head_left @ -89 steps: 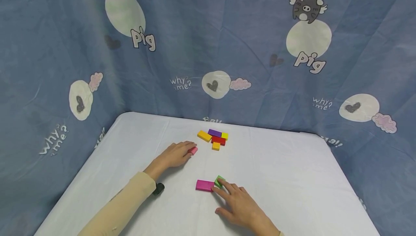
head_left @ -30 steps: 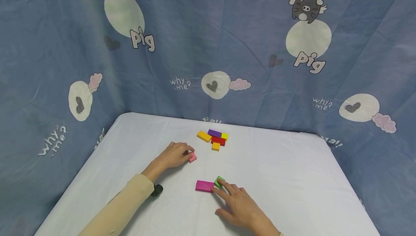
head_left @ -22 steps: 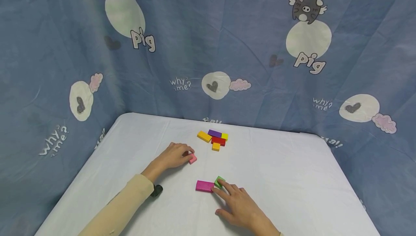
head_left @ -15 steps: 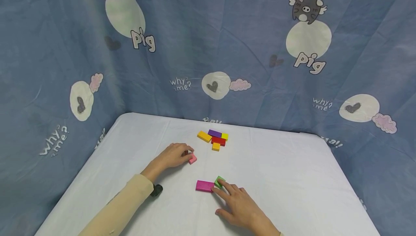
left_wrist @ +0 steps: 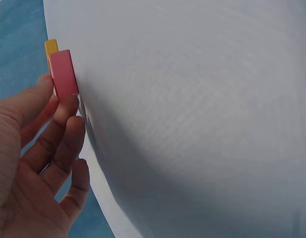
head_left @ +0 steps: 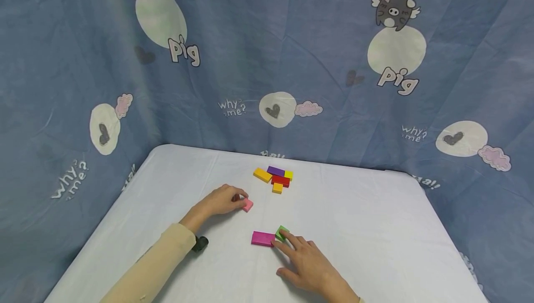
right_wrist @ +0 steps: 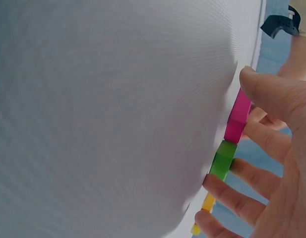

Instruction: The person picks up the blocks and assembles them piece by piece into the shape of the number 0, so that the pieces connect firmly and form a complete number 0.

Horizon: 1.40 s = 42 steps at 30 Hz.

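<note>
My left hand (head_left: 221, 200) pinches a small pink block (head_left: 248, 205) between thumb and fingers, low over the white table. The left wrist view shows the pink block (left_wrist: 64, 73) at the fingertips, with the other fingers loosely bent below it. Nearer the front, a magenta oblong block (head_left: 263, 238) lies with its right end against a small green block (head_left: 281, 231). My right hand (head_left: 308, 266) has its fingers spread: one fingertip rests on the green block, another is right at the magenta block's corner. Both blocks also appear beyond the fingers in the right wrist view.
Toward the back of the white table (head_left: 367, 229) sits a cluster: an orange oblong block (head_left: 262, 175), a purple block (head_left: 276, 171), a yellow block (head_left: 289, 174), a red block (head_left: 280, 181) and a small orange block (head_left: 277, 188). A blue patterned curtain (head_left: 325, 62) hangs behind.
My left hand has drawn the pink block a little toward the front, away from the cluster, and turned it slightly. The right hand and the magenta and green blocks stay put.
</note>
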Each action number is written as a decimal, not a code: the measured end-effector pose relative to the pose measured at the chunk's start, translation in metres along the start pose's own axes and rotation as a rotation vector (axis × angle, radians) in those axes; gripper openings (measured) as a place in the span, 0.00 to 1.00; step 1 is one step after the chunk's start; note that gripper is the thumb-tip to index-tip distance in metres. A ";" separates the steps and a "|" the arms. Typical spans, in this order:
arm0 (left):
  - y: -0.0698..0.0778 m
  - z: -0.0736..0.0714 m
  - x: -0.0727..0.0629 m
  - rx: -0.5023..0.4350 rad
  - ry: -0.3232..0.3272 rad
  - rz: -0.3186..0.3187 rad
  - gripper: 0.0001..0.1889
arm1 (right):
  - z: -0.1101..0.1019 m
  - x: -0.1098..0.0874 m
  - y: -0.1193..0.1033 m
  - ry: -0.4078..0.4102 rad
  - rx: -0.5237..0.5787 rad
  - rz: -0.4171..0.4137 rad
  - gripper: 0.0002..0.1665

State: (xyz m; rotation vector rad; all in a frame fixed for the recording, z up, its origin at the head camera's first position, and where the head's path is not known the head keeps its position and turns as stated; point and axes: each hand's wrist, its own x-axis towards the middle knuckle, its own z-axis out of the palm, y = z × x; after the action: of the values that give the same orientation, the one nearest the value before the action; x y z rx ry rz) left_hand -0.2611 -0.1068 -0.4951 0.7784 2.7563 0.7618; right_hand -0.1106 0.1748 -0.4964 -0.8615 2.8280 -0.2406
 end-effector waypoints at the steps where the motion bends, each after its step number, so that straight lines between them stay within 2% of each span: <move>1: -0.001 0.000 0.000 -0.005 -0.006 0.008 0.12 | 0.000 0.000 0.000 0.004 -0.002 -0.003 0.40; 7: -0.003 0.003 -0.001 -0.040 -0.021 0.060 0.11 | 0.001 0.000 0.001 0.004 -0.009 -0.001 0.40; 15: -0.003 0.003 -0.002 -0.057 -0.049 0.037 0.15 | 0.001 -0.001 0.000 0.006 -0.008 -0.002 0.40; 22: -0.004 0.001 -0.003 -0.080 -0.046 0.078 0.13 | 0.000 -0.001 -0.001 0.000 -0.004 0.000 0.40; 28: -0.004 0.002 -0.004 -0.123 -0.069 0.124 0.12 | 0.000 0.000 -0.001 -0.007 -0.004 0.005 0.40; 35: -0.003 0.002 -0.004 -0.137 -0.092 0.116 0.12 | 0.001 0.000 0.000 -0.011 -0.004 0.010 0.40; 37: -0.003 0.003 -0.004 -0.142 -0.089 0.117 0.12 | 0.001 0.000 0.000 -0.014 -0.003 0.012 0.40; 42: -0.004 0.004 -0.004 -0.134 -0.052 0.168 0.12 | 0.001 0.000 0.000 -0.017 0.000 0.016 0.40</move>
State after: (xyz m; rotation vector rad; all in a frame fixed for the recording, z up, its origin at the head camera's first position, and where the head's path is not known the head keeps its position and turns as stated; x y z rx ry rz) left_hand -0.2583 -0.1101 -0.5000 0.9959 2.5870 0.9327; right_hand -0.1104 0.1747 -0.4971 -0.8364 2.8176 -0.2305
